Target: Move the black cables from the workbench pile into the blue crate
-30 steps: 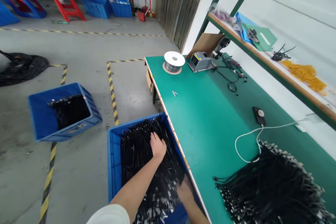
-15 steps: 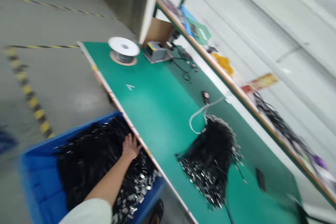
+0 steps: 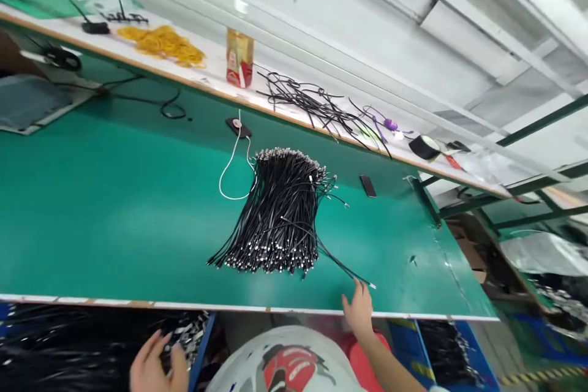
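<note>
A thick bundle of black cables (image 3: pixel 285 214) with small metal ends lies on the green table. A few strands stray from it towards the front right. My right hand (image 3: pixel 359 312) is at the table's front edge, thumb and fingers apart, its fingertips close to the stray cable ends (image 3: pixel 371 285); whether they touch, I cannot tell. At the lower left, my left hand (image 3: pixel 158 364) hovers with spread fingers and nothing in it. Beneath it is a blue bin (image 3: pixel 202 343) filled with black cables (image 3: pixel 82 343).
A white cord (image 3: pixel 225 174) runs to a dark device (image 3: pixel 238 127) behind the bundle. A phone-like black slab (image 3: pixel 368 186) lies to the right. The shelf (image 3: pixel 202 81) above carries yellow bands (image 3: pixel 163 44), loose black cables (image 3: pixel 312 101) and tape (image 3: pixel 424 147). Another blue bin (image 3: pixel 420 349) stands below right.
My view has swung right and levelled onto the cable bundle. The left hand, earlier down on the cables in the bin, is now lifted. My right hand has come into view.
</note>
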Motion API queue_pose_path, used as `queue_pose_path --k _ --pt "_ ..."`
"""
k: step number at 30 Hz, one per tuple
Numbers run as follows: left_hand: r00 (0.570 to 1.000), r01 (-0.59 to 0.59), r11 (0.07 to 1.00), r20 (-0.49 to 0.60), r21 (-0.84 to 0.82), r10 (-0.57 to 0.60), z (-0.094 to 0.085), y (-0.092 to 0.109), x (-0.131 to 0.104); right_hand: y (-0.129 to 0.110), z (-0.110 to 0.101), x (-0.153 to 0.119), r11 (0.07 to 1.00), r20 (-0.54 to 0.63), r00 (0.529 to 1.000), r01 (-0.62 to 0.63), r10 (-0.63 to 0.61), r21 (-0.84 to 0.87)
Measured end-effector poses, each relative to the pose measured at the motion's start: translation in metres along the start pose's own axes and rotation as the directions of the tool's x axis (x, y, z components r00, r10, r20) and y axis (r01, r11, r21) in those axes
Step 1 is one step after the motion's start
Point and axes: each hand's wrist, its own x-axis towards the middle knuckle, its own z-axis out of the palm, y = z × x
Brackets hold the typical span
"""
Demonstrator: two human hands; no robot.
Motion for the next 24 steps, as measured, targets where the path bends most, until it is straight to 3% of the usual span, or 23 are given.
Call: queue_pose_path --k 3,6,11,15,17,19,21,24 --pt "0.994 -0.070 0.993 0.079 -0.099 0.078 0.029 0.074 0.011 -0.023 0.004 0.062 0.981 0.112 0.977 0.188 -0.181 -0.051" --pt "0.955 -0.112 0.975 0.251 -0.189 0.159 0.067 0.146 0.016 -0.052 0.007 0.104 0.938 0.287 0.899 0.346 -0.330 -0.006" --pt "0.787 -0.280 0.910 0.470 -0.305 0.399 0.128 0.241 -0.001 -0.088 0.015 0.131 0.875 0.409 0.781 0.470 -0.472 0.114" --pt "0.582 -0.511 0.794 0.547 -0.329 0.601 0.155 0.279 -0.031 -0.092 0.009 0.134 0.848 0.450 0.722 0.490 -0.526 0.204" --pt "0.456 -0.630 0.695 0.558 -0.348 0.693 0.160 0.287 -0.043 -0.082 -0.006 0.136 0.833 0.455 0.700 0.496 -0.551 0.246" --pt "0.362 -0.718 0.602 0.551 -0.349 0.752 0.160 0.292 -0.050 -0.067 -0.029 0.137 0.816 0.459 0.676 0.506 -0.577 0.280" --pt "0.318 -0.776 0.536 0.528 -0.332 0.787 0.159 0.300 -0.050 -0.050 -0.059 0.138 0.783 0.453 0.640 0.539 -0.620 0.311" --pt "0.300 -0.832 0.470 0.472 -0.296 0.829 0.164 0.318 -0.043 -0.032 -0.109 0.138 0.714 0.423 0.582 0.629 -0.694 0.307"
